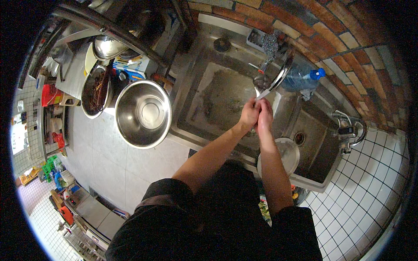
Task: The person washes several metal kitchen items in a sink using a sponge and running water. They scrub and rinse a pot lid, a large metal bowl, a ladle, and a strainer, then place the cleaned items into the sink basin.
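My left hand (250,113) and my right hand (265,112) are held together, palms facing, under the curved chrome spout (281,76) of a tap. From the spout a short stream of water (260,95) runs onto the fingers. Both hands are over the large basin of a stainless-steel sink (222,88), which looks wet. Between the palms nothing can be made out, and the fingertips are partly hidden. Just behind the spout stands a clear plastic bottle with a blue cap (295,78). A steel scouring pad (269,45) lies by a tray on the sink's back ledge.
A pale round lid or plate (289,155) lies by my right forearm, over the sink's front edge. The smaller basin (315,150) has its own tap (356,133). To the left are a large steel bowl (129,125) and a container with dark contents (93,94). A brick-patterned wall (346,62) rises behind.
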`<action>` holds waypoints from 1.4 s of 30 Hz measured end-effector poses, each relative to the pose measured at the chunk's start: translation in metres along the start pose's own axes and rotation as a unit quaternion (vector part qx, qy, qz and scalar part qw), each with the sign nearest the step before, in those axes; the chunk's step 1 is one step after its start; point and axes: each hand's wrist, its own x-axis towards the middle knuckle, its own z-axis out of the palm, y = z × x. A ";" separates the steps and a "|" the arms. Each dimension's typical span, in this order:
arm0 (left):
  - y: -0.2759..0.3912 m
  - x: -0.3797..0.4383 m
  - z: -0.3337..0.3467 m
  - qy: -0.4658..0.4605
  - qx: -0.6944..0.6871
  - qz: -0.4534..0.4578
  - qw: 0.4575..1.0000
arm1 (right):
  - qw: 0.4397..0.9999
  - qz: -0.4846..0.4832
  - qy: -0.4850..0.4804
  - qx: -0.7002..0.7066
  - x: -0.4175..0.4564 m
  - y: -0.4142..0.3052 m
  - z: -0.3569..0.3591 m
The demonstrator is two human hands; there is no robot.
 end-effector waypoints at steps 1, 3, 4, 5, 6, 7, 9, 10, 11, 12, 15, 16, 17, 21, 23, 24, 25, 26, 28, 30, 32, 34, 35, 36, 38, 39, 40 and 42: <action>0.001 0.003 0.003 0.014 -0.029 -0.008 0.999 | 0.997 -0.032 0.020 -0.064 -0.007 0.007 -0.003; 0.016 0.000 -0.001 0.021 0.031 -0.041 0.998 | 0.975 -0.095 0.061 -0.189 -0.025 0.023 -0.005; 0.037 -0.007 0.000 0.025 0.034 -0.063 0.997 | 0.962 -0.095 0.066 -0.246 -0.032 0.023 -0.008; 0.050 -0.012 0.001 0.029 0.036 -0.084 0.995 | 0.946 -0.096 0.070 -0.302 -0.039 0.023 -0.009; 0.051 -0.012 0.002 0.061 0.035 -0.066 0.995 | 0.931 -0.067 0.051 -0.354 -0.046 0.014 -0.007; 0.048 -0.010 0.001 0.068 0.023 -0.071 0.995 | 0.913 -0.037 0.035 -0.404 -0.051 0.003 -0.004; 0.046 -0.004 0.000 0.080 -0.002 -0.082 0.993 | 0.906 -0.060 0.038 -0.418 -0.054 -0.010 0.003; 0.047 -0.002 0.001 0.085 -0.012 -0.080 0.993 | 0.906 -0.071 0.039 -0.416 -0.052 -0.012 0.004; 0.047 0.000 0.002 0.089 -0.023 -0.079 0.993 | 0.905 -0.082 0.041 -0.415 -0.051 -0.015 0.005; 0.050 0.002 0.003 0.094 -0.033 -0.078 0.992 | 0.907 -0.083 0.031 -0.412 -0.052 -0.022 0.008; 0.063 0.013 0.001 0.129 0.148 -0.194 0.961 | 0.905 -0.084 0.020 -0.416 -0.056 -0.037 0.013; 0.047 0.018 -0.001 0.108 0.133 -0.143 0.975 | 0.901 -0.084 0.021 -0.426 -0.056 -0.040 0.015; 0.015 0.027 -0.007 0.092 0.116 -0.090 0.985 | 0.895 -0.086 0.017 -0.436 -0.055 -0.042 0.021; -0.003 0.032 -0.001 0.006 0.157 -0.081 0.984 | 0.900 -0.119 0.080 -0.411 -0.026 -0.029 0.008; 0.019 0.026 0.009 0.003 0.113 -0.148 0.982 | 0.886 -0.136 0.072 -0.437 -0.027 -0.025 -0.003; 0.025 0.027 0.008 0.006 0.130 -0.160 0.978 | 0.886 -0.121 0.051 -0.445 -0.034 -0.034 -0.003; 0.027 0.029 0.009 0.006 0.146 -0.173 0.974 | 0.892 -0.132 0.044 -0.430 -0.041 -0.033 -0.004; 0.029 0.032 0.009 0.013 0.150 -0.177 0.973 | 0.898 -0.143 0.037 -0.414 -0.049 -0.032 -0.007; 0.029 0.034 0.012 0.022 0.157 -0.188 0.969 | 0.901 -0.179 0.042 -0.392 -0.070 -0.034 -0.008; 0.027 0.033 0.016 0.041 0.153 -0.194 0.968 | 0.905 -0.140 0.028 -0.401 -0.089 -0.041 -0.014; 0.019 0.026 0.020 0.068 0.142 -0.191 0.969 | 0.906 -0.119 0.015 -0.405 -0.103 -0.040 -0.021; -0.007 0.038 0.012 0.135 0.038 -0.234 0.962 | 0.905 -0.118 -0.009 -0.409 -0.112 -0.036 -0.026; -0.015 0.043 0.008 0.167 -0.015 -0.254 0.953 | 0.921 -0.080 -0.020 -0.381 -0.114 -0.030 -0.032; 0.004 0.030 0.013 0.135 -0.009 -0.242 0.961 | 0.936 -0.038 -0.017 -0.351 -0.113 -0.018 -0.043; 0.007 0.012 0.018 0.128 0.026 -0.145 0.981 | 0.935 -0.039 -0.021 -0.351 -0.106 -0.003 -0.045; 0.007 0.008 0.019 0.126 0.044 -0.096 0.986 | 0.921 -0.078 -0.017 -0.382 -0.101 0.002 -0.042; -0.035 0.024 0.004 0.139 0.059 -0.062 0.987 | 0.911 -0.100 -0.038 -0.399 -0.097 0.006 -0.033; -0.059 0.031 -0.001 0.112 0.071 -0.062 0.989 | 0.898 -0.116 -0.061 -0.421 -0.087 0.019 -0.029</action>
